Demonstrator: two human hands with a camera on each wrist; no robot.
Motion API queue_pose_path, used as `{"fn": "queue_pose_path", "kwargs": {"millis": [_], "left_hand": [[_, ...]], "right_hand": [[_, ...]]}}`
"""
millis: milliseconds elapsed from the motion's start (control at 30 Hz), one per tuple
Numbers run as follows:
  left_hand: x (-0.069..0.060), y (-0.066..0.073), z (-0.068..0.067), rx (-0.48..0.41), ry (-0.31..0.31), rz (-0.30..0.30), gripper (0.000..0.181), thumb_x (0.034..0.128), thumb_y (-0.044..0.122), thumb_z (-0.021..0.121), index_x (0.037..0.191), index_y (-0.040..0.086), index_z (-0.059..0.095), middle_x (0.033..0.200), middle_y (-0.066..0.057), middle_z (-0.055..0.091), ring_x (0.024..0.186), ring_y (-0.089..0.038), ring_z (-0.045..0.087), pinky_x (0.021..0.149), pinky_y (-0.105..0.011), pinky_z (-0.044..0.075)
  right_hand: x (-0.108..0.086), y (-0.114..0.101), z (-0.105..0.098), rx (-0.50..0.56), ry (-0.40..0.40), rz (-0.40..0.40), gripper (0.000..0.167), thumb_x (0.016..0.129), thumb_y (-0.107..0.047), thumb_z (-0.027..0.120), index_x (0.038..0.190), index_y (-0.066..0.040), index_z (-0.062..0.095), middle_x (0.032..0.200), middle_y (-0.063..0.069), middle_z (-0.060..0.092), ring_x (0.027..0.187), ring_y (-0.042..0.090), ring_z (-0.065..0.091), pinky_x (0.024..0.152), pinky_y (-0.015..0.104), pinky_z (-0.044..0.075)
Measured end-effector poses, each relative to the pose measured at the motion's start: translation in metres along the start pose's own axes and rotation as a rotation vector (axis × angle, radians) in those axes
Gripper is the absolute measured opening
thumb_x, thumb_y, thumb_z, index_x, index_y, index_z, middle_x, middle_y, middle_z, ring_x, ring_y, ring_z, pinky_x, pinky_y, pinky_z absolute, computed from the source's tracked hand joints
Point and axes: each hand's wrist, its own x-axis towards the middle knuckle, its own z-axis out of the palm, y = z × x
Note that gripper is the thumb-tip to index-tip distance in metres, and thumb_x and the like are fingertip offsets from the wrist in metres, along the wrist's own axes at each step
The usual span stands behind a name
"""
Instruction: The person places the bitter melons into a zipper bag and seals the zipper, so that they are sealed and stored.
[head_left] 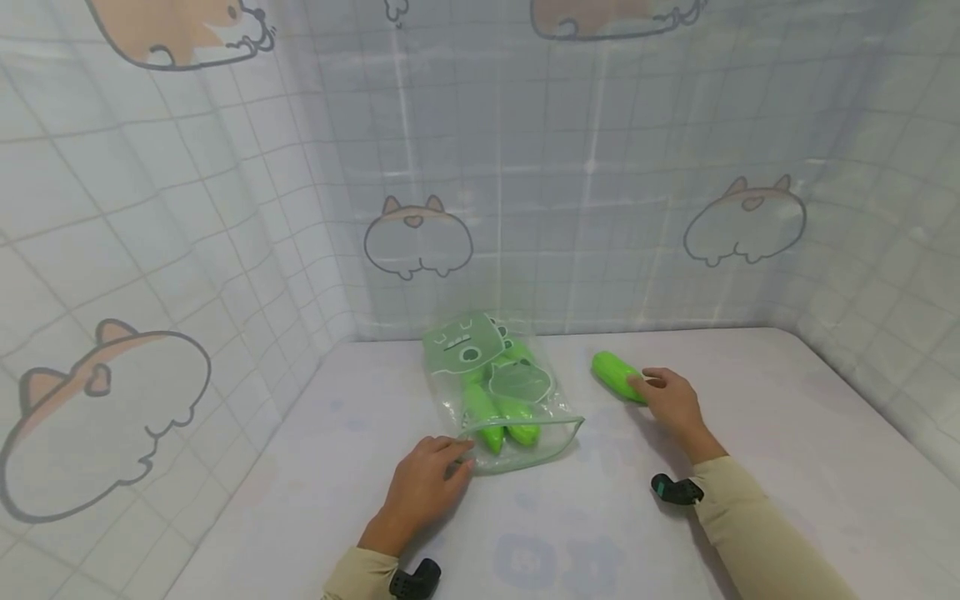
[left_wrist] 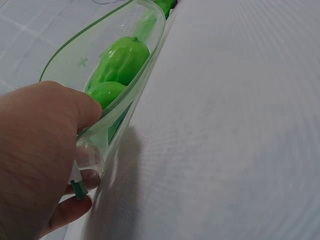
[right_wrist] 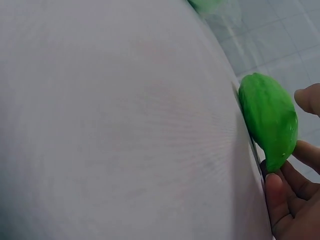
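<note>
A clear zip bag (head_left: 450, 406) with a green cartoon print lies on the table with its mouth toward me. Several green, ridged bitter melons (left_wrist: 120, 61) are inside it. My left hand (head_left: 429, 485) grips the left corner of the mouth rim, thumb on the outer edge. A small dark green piece of the bag (left_wrist: 78, 190) shows between the fingers. To the right of the bag, another bitter melon (right_wrist: 269, 117) lies on the table. My right hand (head_left: 670, 406) curls its fingers round the tapered near end, with the thumb close to its upper side.
A pale sheet covers the table (head_left: 570, 508). Hanging sheets with a grid and cartoon animals form the back wall (head_left: 585, 250) and both side walls. The bag's far end lies near the back wall. Each wrist wears a black device (head_left: 677, 490).
</note>
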Motion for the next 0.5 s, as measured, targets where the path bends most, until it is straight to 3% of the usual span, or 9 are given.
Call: {"fn": "queue_pose_path", "kwargs": {"millis": [233, 500], "left_hand": [[0.0009, 0.0, 0.0004, -0.002, 0.006, 0.004, 0.024, 0.0886, 0.025, 0.075, 0.111, 0.018, 0.078, 0.105, 0.0, 0.072, 0.096, -0.019, 0.064, 0.078, -0.04, 0.055], [0.0009, -0.0006, 0.0016, -0.006, -0.027, -0.029, 0.024, 0.09, 0.029, 0.075, 0.112, 0.021, 0.078, 0.107, 0.003, 0.071, 0.098, -0.017, 0.064, 0.08, -0.038, 0.055]], "right_hand": [[0.002, 0.0011, 0.0017, -0.041, -0.005, -0.008, 0.074, 0.098, -0.052, 0.057, 0.145, 0.004, 0.047, 0.141, 0.03, 0.049, 0.129, 0.043, 0.046, 0.101, 0.054, 0.041], [-0.0004, 0.0009, 0.0007, -0.047, 0.003, -0.032, 0.068, 0.099, -0.046, 0.06, 0.141, 0.006, 0.051, 0.137, 0.027, 0.054, 0.124, 0.041, 0.049, 0.097, 0.052, 0.044]]}}
